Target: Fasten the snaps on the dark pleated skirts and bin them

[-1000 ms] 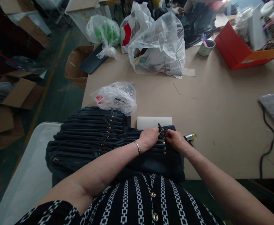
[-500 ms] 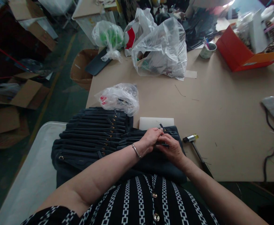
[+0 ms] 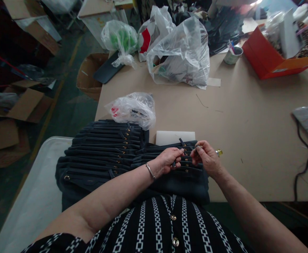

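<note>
Head view, lower centre of the frame: the left hand (image 3: pixel 169 160) rests on a stack of dark straps (image 3: pixel 169 165) with small gold studs, its fingers curled and pinched shut on the end of one strap. The right hand (image 3: pixel 206 160) sits just beside it to the right, thumb and forefinger closed on something small at the strap ends; what it grips is too small to tell. To work this step well, I judge the left hand should keep the strap flat and taut against the stack while the right stays close to the stud, so the piece does not twist or drag its neighbours out of line.

A second, larger stack (image 3: pixel 101 151) of the same straps lies left of centre, overlapping the near edge of the surface (image 3: pixel 249 123). A white block (image 3: pixel 175 137) lies just beyond the hands, partly under the straps. A yellow-tipped tool (image 3: pixel 218 152) peeks out behind the right hand.

Further up the frame, the tan surface carries a small crumpled plastic bag (image 3: pixel 131 109), and a big clear bag (image 3: pixel 180 52) at upper centre with other bags to its left. A cup (image 3: pixel 232 54) and a red box (image 3: pixel 270 58) stand at upper right; a black cable (image 3: pixel 301 158) runs down the right edge. Cardboard boxes (image 3: pixel 19 105) sit on the floor at left, and a white tray (image 3: pixel 32 203) at lower left.
</note>
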A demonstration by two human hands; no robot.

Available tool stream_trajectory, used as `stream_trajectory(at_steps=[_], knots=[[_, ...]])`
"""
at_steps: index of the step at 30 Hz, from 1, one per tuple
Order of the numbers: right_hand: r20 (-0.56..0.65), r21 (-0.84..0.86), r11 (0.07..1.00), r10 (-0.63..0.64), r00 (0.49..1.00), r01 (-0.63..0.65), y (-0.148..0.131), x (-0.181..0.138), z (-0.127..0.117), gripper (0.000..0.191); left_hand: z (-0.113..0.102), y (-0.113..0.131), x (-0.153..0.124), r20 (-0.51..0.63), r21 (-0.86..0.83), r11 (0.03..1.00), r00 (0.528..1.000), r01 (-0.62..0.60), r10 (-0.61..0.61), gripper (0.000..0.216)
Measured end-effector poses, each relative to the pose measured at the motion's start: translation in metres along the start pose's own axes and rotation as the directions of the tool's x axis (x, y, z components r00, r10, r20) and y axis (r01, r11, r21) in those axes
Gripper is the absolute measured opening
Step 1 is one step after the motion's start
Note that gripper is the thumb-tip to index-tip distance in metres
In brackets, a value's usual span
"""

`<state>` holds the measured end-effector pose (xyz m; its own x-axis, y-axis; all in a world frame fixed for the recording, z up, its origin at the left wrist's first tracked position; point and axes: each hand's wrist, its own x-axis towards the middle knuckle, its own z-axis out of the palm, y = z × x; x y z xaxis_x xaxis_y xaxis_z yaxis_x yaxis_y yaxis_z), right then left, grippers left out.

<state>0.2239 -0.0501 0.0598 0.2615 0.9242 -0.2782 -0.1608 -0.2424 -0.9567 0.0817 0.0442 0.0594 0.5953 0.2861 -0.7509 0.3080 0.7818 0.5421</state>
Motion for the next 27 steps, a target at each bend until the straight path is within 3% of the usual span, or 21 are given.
stream_trajectory(at_steps=[3, 6, 10, 13, 15, 19, 27], knots=[[0.151, -0.284, 0.956, 0.124, 0.981, -0.077, 0.004, 0.005, -0.009, 0.013, 0.001, 0.005, -0.001, -0.043, 0.214, 0.973, 0.995, -0.084, 0.095, 0.021], [0.225, -0.393, 0.916, 0.187, 0.956, -0.087, 0.005, 0.006, -0.006, 0.014, 0.003, 0.01, -0.001, -0.042, 0.453, 0.883, 0.987, -0.121, 0.157, 0.018], [0.179, -0.499, 0.863, 0.193, 0.965, -0.08, 0.009, 0.01, -0.005, 0.008, 0.003, 0.016, 0.003, -0.017, 0.699, 0.701, 0.977, -0.141, 0.214, 0.016], [0.121, -0.733, 0.68, 0.095, 0.988, 0.024, 0.019, 0.013, -0.012, 0.01, 0.001, 0.018, 0.009, 0.003, 0.851, 0.495, 0.944, -0.176, 0.331, 0.017], [0.121, -0.8, 0.598, 0.08, 0.989, 0.05, 0.025, 0.014, -0.017, 0.012, 0.0, 0.017, 0.013, 0.006, 0.9, 0.403, 0.929, -0.166, 0.37, 0.017], [0.111, -0.816, 0.577, 0.1, 0.989, 0.033, 0.031, 0.013, -0.018, 0.014, -0.003, 0.012, 0.018, 0.013, 0.943, 0.301, 0.923, -0.139, 0.385, 0.016], [0.076, -0.835, 0.55, 0.081, 0.994, 0.019, 0.035, 0.014, -0.013, 0.015, -0.008, 0.001, 0.026, 0.026, 0.942, 0.281, 0.878, -0.181, 0.478, 0.019]])
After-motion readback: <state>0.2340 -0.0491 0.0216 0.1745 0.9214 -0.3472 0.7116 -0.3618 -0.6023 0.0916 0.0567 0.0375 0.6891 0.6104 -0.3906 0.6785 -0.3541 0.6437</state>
